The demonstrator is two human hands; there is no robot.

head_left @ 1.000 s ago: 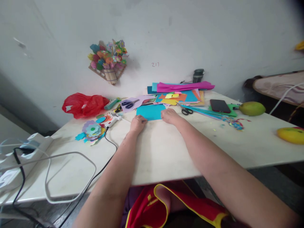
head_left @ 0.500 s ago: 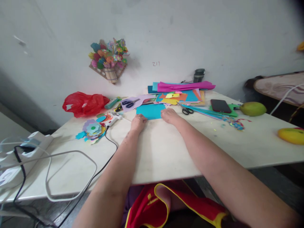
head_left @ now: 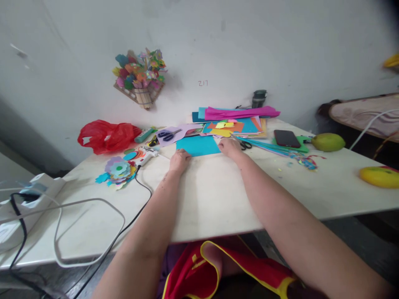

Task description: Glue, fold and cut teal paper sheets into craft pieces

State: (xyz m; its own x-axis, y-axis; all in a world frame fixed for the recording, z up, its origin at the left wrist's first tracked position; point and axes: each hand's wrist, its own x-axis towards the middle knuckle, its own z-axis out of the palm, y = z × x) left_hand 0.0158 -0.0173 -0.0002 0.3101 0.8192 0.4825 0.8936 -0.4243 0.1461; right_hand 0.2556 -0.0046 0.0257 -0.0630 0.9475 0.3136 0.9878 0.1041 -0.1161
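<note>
A bright blue sheet of paper (head_left: pixel 198 146) lies flat on the white table in front of me. My left hand (head_left: pixel 180 160) is at its lower left corner, fingers curled closed over the edge. At the right edge of the sheet, my right hand (head_left: pixel 230 148) has its fingers bent together against the corner. Just beyond that hand are black-handled scissors (head_left: pixel 246 145), partly hidden by it. My fingertips are small in view.
Stacked coloured paper (head_left: pixel 249 126) lies behind the sheet. To the left are a glue gun (head_left: pixel 147 157), paper flowers (head_left: pixel 119 169), a red plastic bag (head_left: pixel 107 136) and cables. A phone (head_left: pixel 286 138) and a green mango (head_left: pixel 328 142) sit at the right.
My right hand has moved a little to the right, and more of the blue paper shows between my hands. My left hand stays at its corner. The view has shifted slightly.
</note>
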